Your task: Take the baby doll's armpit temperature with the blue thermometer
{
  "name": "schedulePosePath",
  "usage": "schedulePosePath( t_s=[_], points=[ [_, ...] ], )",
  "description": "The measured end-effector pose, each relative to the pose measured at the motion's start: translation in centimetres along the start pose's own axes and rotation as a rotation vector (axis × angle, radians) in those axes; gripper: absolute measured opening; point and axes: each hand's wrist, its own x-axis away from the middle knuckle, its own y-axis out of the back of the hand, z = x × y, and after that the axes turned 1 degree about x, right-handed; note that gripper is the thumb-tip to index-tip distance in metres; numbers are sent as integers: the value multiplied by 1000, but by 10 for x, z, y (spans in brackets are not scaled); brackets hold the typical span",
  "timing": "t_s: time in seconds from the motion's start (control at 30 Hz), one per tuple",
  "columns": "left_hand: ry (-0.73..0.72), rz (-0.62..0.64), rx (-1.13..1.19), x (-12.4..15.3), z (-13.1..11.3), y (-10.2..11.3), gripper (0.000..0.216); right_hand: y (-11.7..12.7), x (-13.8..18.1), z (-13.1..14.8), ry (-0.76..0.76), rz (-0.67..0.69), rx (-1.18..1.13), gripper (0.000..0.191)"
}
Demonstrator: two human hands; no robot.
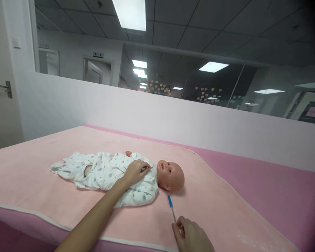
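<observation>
Where the glass starts: window, 11 to 2 o'clock, on a dial centred on the trunk of the doll, 12 pointing away from the wearer. Ceiling lights show in the panes.
Low wall: white, under the glass, 11 to 3.
Mat: pale pink, beneath the doll; darker pink platform shows past its edge at 3.
Doll on mat: lying on its back, head at 3, legs toward 9, one small hand out at 1. White patterned outfit, loose, rumpled.
Left hand: rests on the chest, forearm in from 7. Fingers bent, close together; cannot tell whether the tips pinch cloth.
Right hand: 4 o'clock, low in view; thumb and forefinger clamped on the stick's near end.
Stick: at 4, slim, blue far end pointing toward the head; just beside it, seemingly apart. Exact kind unclear.
Handling, judged: light, flat pressure from the left palm should stop the trunk rolling without dragging the outfit. Right pinch best firm but gentle, since a thin stem may twist. Blue end wants slow, low movement, clear of the face.
</observation>
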Motion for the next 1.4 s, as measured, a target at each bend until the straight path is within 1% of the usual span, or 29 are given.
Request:
schedulePosePath(
  t_s=[0.07,0.13,0.2,0.23,0.27,0.3,0.33,0.4,0.5,0.63,0.8,0.97,1.13,1.23,1.33,1.4],
  points=[
    [40,-12,36,0,2,0,22,8,-20,15,26,-36,8,21],
    [72,-10,101,-1,3,-1,22,14,-48,34,61,-65,-13,18],
    [91,4,187,-1,5,0,22,15,-79,55,122,-27,-2,16],
    [100,10,229,-2,6,0,22,13,-93,65,125,-12,41,18],
    [110,12,265,-2,6,1,22,10,-106,74,134,13,78,25],
    [121,10,291,-2,7,1,23,6,-117,81,172,26,95,29],
    [132,7,306,-2,7,2,22,2,-126,86,190,25,100,31],
    [150,0,324,-3,7,3,22,-6,-136,90,209,-2,59,26],
    [165,7,366,-3,8,3,24,-17,-139,86,188,-105,-84,17],
    [208,22,453,-3,11,1,26,-31,-135,77,223,-235,-254,16],
    [226,14,498,-3,15,-1,27,-43,-132,75,287,-287,-309,19],
    [217,25,469,-2,12,1,27,-48,-130,75,300,-345,-350,22],
    [139,10,502,0,11,3,27,-52,-130,75,319,-427,-429,24],
    [145,8,513,1,12,2,27,-55,-131,73,356,-470,-505,23],
    [155,16,568,1,12,4,27,-58,-131,72,374,-490,-524,23],
    [135,53,628,2,10,7,28,-58,-131,72,380,-507,-532,23]
  ],
)
